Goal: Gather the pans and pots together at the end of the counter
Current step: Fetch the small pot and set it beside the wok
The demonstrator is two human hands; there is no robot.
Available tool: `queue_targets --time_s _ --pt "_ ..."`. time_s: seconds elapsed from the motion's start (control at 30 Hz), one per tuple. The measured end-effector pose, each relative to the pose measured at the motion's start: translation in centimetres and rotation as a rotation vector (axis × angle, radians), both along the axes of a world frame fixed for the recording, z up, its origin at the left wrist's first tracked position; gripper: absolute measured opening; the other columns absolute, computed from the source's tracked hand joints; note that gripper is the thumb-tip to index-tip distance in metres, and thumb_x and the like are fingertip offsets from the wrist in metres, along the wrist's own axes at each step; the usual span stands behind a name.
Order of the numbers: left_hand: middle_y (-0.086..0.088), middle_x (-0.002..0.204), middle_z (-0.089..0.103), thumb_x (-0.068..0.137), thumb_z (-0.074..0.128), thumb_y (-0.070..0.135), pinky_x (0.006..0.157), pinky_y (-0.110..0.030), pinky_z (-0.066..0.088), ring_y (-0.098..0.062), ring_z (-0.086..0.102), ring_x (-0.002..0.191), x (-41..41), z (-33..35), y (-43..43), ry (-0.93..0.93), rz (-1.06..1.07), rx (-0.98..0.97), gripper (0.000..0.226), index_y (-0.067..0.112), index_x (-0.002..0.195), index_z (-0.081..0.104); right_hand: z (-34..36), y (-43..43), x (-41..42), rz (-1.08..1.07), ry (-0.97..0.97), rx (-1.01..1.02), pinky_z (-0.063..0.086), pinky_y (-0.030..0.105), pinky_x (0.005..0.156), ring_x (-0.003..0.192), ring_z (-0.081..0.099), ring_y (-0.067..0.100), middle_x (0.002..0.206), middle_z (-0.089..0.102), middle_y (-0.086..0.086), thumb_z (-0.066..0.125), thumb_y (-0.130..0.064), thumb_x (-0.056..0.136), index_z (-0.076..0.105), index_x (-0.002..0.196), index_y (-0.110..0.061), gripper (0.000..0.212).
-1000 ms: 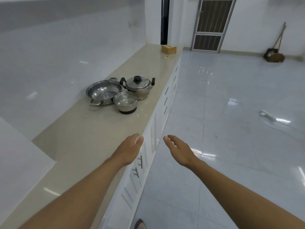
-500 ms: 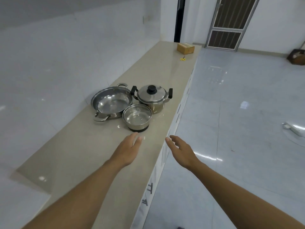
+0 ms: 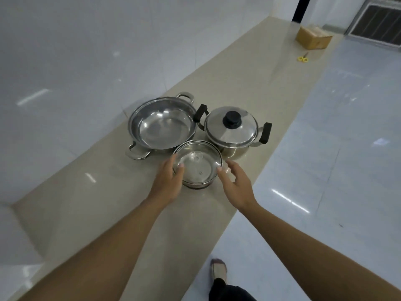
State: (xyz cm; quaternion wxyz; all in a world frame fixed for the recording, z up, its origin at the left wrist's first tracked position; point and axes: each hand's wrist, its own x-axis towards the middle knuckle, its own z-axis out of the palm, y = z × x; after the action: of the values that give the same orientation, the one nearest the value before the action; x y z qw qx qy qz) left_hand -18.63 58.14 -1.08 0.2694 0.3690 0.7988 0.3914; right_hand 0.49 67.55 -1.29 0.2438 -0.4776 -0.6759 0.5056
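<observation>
**A:** Where do we find the pots?

**B:** We see all three in a tight group on the beige counter (image 3: 238,88). A wide open pan (image 3: 162,124) sits on the wall side. A lidded pot (image 3: 231,128) with a black knob and black side handles sits to its right, nearer the counter's front edge. A small pot (image 3: 198,164) under a glass lid stands closest to us, tucked against the other two.

**A:** And what do we make of the hands?

**B:** Both flank the small pot. The left hand (image 3: 168,181) lies along its left side with the fingers fairly straight and the thumb tip over the lid's rim. We read that hand as released rather than clasping, though we cannot tell how firmly it touches. The right hand (image 3: 235,184) hangs just beside the pot's right side, fingers loose and spread, grasping nothing. Its thumb tip is near the rim, and we cannot tell whether it makes contact.

**A:** What else do we see?

**B:** Far down the counter, well apart from the pots, sits a cardboard box (image 3: 313,38), with yellow-handled scissors (image 3: 303,58) near it. A glossy pale floor (image 3: 325,148) runs along the right, and a foot (image 3: 219,269) shows at the bottom.
</observation>
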Motion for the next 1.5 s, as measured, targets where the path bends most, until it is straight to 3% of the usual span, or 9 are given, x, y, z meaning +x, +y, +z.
queue_targets --time_s 0.07,0.17,0.37,0.5,0.63,0.73,0.87,1.17,1.5 --pt "-0.004 0.135 0.055 0.096 0.041 0.043 0.111 -0.043 0.039 -0.018 0.049 0.128 -0.8 -1.0 1.9 -0.005 0.04 0.016 0.048 0.026 0.14 0.048 -0.8 2.0 -1.6 0.027 -0.002 0.011 0.04 0.032 0.107 0.129 0.047 0.007 0.141 0.053 -0.008 0.056 -0.056 0.092 0.047 0.143 -0.025 0.061" --pt "-0.001 0.145 0.048 0.102 0.043 0.035 0.115 -0.037 0.034 -0.015 0.043 0.135 -1.4 -3.0 3.8 -0.019 0.118 0.033 0.044 0.025 0.144 0.046 -1.8 3.9 -3.8 0.057 0.014 0.035 0.042 0.03 0.106 0.126 0.05 0.006 0.138 0.056 -0.006 0.06 -0.05 0.093 0.049 0.142 -0.024 0.057" --pt "0.006 0.127 0.054 0.101 0.05 0.03 0.104 -0.015 0.032 0.014 0.044 0.113 -1.1 -5.1 5.6 0.054 0.179 0.115 0.035 0.029 0.136 0.055 -3.3 5.2 -6.8 0.063 0.046 0.038 0.045 0.039 0.105 0.12 0.055 0.011 0.129 0.062 -0.002 0.062 -0.037 0.095 0.056 0.136 -0.022 0.044" --pt "0.001 0.127 0.056 0.1 0.053 0.027 0.099 0.0 0.027 0.025 0.041 0.112 -0.7 -5.8 5.7 0.101 0.247 0.14 0.037 0.024 0.137 0.056 -4.0 5.1 -7.3 0.03 0.089 0.028 0.045 0.04 0.107 0.122 0.055 0.006 0.131 0.062 -0.007 0.057 -0.029 0.099 0.058 0.136 -0.025 0.038" --pt "-0.002 0.126 0.057 0.1 0.053 0.023 0.101 -0.003 0.028 0.018 0.043 0.112 -0.6 -5.6 5.6 0.102 0.255 0.139 0.038 0.023 0.137 0.057 -4.3 5.1 -7.3 0.033 0.091 0.038 0.045 0.044 0.106 0.123 0.056 0.012 0.131 0.063 -0.002 0.058 -0.023 0.098 0.058 0.135 -0.021 0.038" --pt "0.0 0.125 0.058 0.098 0.052 0.027 0.107 -0.018 0.034 -0.004 0.049 0.119 -0.1 -5.2 4.6 0.102 0.287 0.148 0.041 0.023 0.138 0.057 -4.1 4.6 -7.2 0.083 0.102 0.023 0.046 0.045 0.105 0.122 0.056 0.013 0.129 0.063 -0.002 0.059 -0.022 0.097 0.059 0.133 -0.021 0.036" --pt "0.004 0.124 0.059 0.095 0.052 0.03 0.105 -0.012 0.032 -0.008 0.049 0.122 0.6 -3.9 2.1 0.11 0.322 0.174 0.042 0.024 0.136 0.058 -3.1 2.7 -6.9 0.131 0.127 0.051 0.047 0.045 0.105 0.122 0.056 0.013 0.129 0.062 0.0 0.06 -0.021 0.096 0.06 0.133 -0.018 0.036" --pt "0.001 0.126 0.057 0.098 0.056 0.022 0.098 0.0 0.028 0.021 0.043 0.113 1.9 1.4 -8.5 0.173 0.481 0.277 0.037 0.023 0.135 0.06 1.9 -6.8 -7.3 0.198 0.266 0.097 0.049 0.04 0.102 0.117 0.058 0.005 0.125 0.061 -0.009 0.062 -0.03 0.092 0.062 0.128 -0.028 0.037" --pt "0.008 0.123 0.052 0.1 0.051 0.03 0.096 -0.002 0.029 0.019 0.044 0.11 5.2 6.6 -32.0 0.29 0.753 0.309 0.036 0.035 0.136 0.057 6.4 -27.8 -8.3 0.483 0.38 0.074 0.048 0.041 0.103 0.116 0.059 0.008 0.122 0.062 -0.006 0.063 -0.023 0.094 0.063 0.128 -0.022 0.034"
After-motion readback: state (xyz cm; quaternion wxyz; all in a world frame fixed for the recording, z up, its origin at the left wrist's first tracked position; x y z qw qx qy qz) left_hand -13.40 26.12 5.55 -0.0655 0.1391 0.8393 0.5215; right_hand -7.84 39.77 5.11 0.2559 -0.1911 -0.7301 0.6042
